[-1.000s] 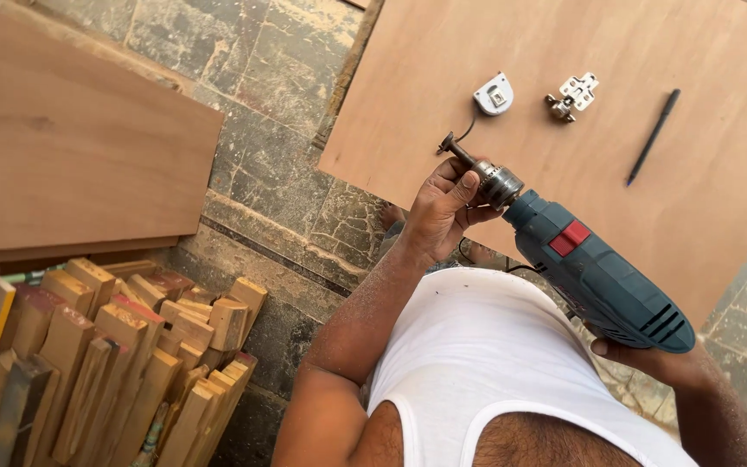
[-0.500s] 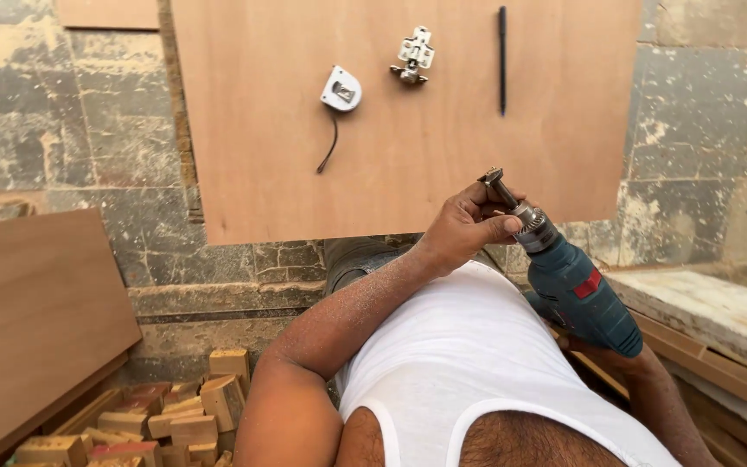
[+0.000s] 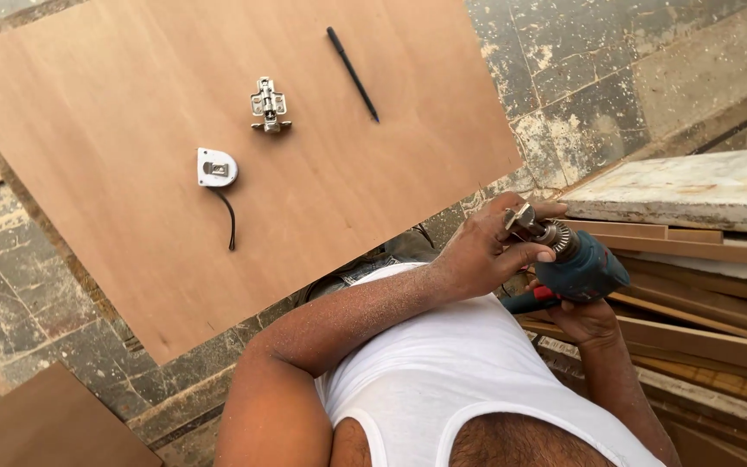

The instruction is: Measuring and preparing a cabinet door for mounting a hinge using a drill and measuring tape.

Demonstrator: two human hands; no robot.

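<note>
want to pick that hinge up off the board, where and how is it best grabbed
Take the metal hinge across its narrow middle arm, coming straight down from above. It lies flat and alone on the plywood board, long axis running away from the person, so its two long sides are free while the side wings sit flush against the wood.

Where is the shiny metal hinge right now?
In the head view, the metal hinge lies on the plywood sheet, upper left, between the white tape measure and the black pencil.

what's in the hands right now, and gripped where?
A blue power drill. The right hand holds it from beneath, at the body near the handle. The left hand wraps the metal chuck at the front, fingers closed around it.
</note>
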